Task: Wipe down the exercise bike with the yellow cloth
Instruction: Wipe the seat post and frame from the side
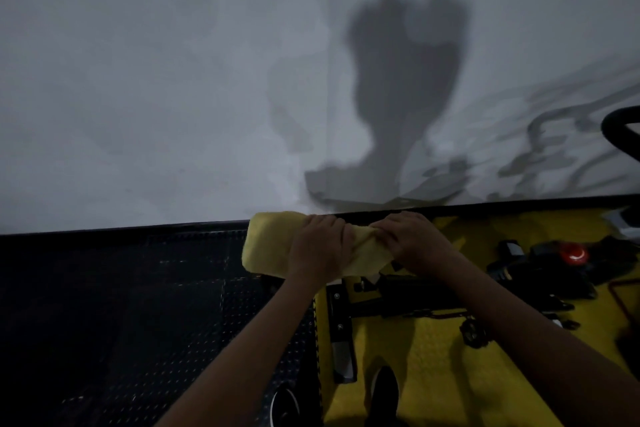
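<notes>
1. A pale wall (173, 80) rises behind a dark studded floor (121, 305) and a yellow mat (433, 374).
2. Both hands, left (320, 246) and right (412, 239), clench the yellow cloth (270, 243), bunched between them.
3. The cloth hangs above the exercise bike (398, 295), whose dark frame lies below the wrists.

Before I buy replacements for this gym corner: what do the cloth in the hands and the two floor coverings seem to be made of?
The yellow cloth, gripped by the left hand and right hand, looks like soft matte microfibre or terry: it bunches and folds. The black floor seems to be rubber tile, with a raised stud pattern. The yellow mat looks like textured foam or rubber; hard to tell in this dim light.
</notes>
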`<state>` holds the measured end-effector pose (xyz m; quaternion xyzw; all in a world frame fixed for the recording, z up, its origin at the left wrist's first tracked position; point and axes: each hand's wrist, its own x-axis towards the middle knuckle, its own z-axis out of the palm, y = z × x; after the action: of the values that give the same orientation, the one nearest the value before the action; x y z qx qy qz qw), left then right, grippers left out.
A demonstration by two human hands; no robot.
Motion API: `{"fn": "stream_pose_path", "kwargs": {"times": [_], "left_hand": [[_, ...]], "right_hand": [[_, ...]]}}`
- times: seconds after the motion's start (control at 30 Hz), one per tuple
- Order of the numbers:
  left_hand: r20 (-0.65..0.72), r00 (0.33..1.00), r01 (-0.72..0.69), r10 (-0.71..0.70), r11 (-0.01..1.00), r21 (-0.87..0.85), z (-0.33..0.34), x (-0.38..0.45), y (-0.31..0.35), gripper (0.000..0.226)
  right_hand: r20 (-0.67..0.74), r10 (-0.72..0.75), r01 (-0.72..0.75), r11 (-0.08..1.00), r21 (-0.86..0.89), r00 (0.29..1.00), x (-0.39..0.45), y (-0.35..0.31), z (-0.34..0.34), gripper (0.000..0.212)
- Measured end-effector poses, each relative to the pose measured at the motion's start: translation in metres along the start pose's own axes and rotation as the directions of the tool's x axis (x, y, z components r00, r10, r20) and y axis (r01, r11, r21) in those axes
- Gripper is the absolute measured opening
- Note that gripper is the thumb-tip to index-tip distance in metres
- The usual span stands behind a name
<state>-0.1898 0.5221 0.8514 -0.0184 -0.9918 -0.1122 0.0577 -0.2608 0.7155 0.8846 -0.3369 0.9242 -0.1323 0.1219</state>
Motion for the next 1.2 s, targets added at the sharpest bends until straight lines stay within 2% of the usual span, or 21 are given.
{"fn": "stream_pose_path", "kwargs": {"times": [0.03, 0.1, 0.17, 0.27, 0.4, 0.5, 0.6, 0.7, 0.77, 0.83, 0.9, 1.03, 1.07, 1.1, 1.17, 1.2], "left_hand": [[0.015, 1.0, -0.014, 0.014, 0.999, -0.032, -0.001, -0.001, 0.004, 0.038], [0.048, 0.995, -0.079, 0.082, 0.995, -0.063, -0.001, -0.006, -0.001, 0.032], [0.037, 0.997, -0.057, 0.061, 0.993, -0.104, -0.004, -0.011, -0.018, 0.033], [-0.039, 0.998, 0.038, -0.045, 0.986, -0.163, -0.012, -0.018, -0.047, 0.034], [-0.063, 0.988, 0.121, -0.138, 0.967, -0.226, -0.015, -0.022, -0.074, 0.044], [-0.046, 0.967, 0.23, -0.251, 0.935, -0.271, -0.012, -0.017, -0.073, 0.054], [-0.073, 0.963, 0.246, -0.26, 0.956, -0.161, -0.01, -0.014, -0.055, 0.057], [-0.019, 0.974, 0.226, -0.226, 0.974, -0.003, -0.011, -0.021, -0.026, 0.07], [-0.011, 0.979, 0.203, -0.202, 0.978, 0.044, -0.009, -0.029, -0.012, 0.073], [-0.017, 0.995, 0.099, -0.099, 0.994, 0.047, -0.008, -0.037, -0.018, 0.069], [-0.039, 0.998, 0.047, -0.049, 0.998, -0.038, -0.009, -0.042, -0.038, 0.061], [-0.119, 0.971, 0.18, -0.208, 0.961, -0.209, -0.01, -0.03, -0.065, 0.042], [-0.121, 0.967, 0.2, -0.225, 0.962, -0.188, -0.009, -0.023, -0.065, 0.035], [-0.105, 0.973, 0.197, -0.206, 0.976, -0.094, -0.009, -0.016, -0.062, 0.027], [0.02, 0.985, 0.168, -0.171, 0.981, 0.095, -0.011, -0.005, -0.053, 0.008], [0.051, 0.982, 0.171, -0.18, 0.973, 0.153, -0.012, -0.001, -0.048, 0.007]], "right_hand": [[0.018, 0.082, -0.084, 0.985, 0.151, 0.996, -0.002, 0.005, 0.0, 0.039], [0.047, 0.208, -0.208, 0.886, 0.414, 0.977, -0.007, 0.01, 0.002, 0.033], [0.052, 0.254, -0.246, 0.835, 0.492, 0.966, -0.01, 0.011, 0.003, 0.032], [0.047, 0.217, -0.213, 0.853, 0.476, 0.975, -0.004, -0.006, 0.003, 0.032], [-0.017, 0.143, -0.127, 0.924, 0.36, 0.99, 0.007, -0.033, 0.004, 0.038], [-0.07, 0.194, -0.155, 0.916, 0.371, 0.979, 0.005, -0.035, 0.001, 0.037], [-0.033, 0.271, -0.229, 0.867, 0.443, 0.962, -0.002, -0.029, 0.0, 0.037], [0.003, 0.29, -0.259, 0.849, 0.46, 0.957, -0.005, -0.02, 0.006, 0.033], [0.013, 0.296, -0.27, 0.852, 0.449, 0.955, -0.006, -0.018, 0.008, 0.032], [0.004, 0.283, -0.261, 0.878, 0.401, 0.959, -0.006, -0.017, 0.01, 0.032], [-0.011, 0.258, -0.234, 0.892, 0.388, 0.966, -0.004, -0.019, 0.01, 0.033], [0.004, 0.256, -0.236, 0.884, 0.405, 0.967, -0.001, -0.022, 0.011, 0.036], [0.011, 0.253, -0.237, 0.892, 0.385, 0.968, -0.001, -0.023, 0.011, 0.035], [0.02, 0.243, -0.234, 0.906, 0.353, 0.97, -0.001, -0.023, 0.011, 0.034], [0.056, 0.219, -0.226, 0.935, 0.272, 0.974, 0.0, -0.024, 0.011, 0.031], [0.078, 0.213, -0.225, 0.943, 0.243, 0.974, 0.0, -0.024, 0.011, 0.03]]}}
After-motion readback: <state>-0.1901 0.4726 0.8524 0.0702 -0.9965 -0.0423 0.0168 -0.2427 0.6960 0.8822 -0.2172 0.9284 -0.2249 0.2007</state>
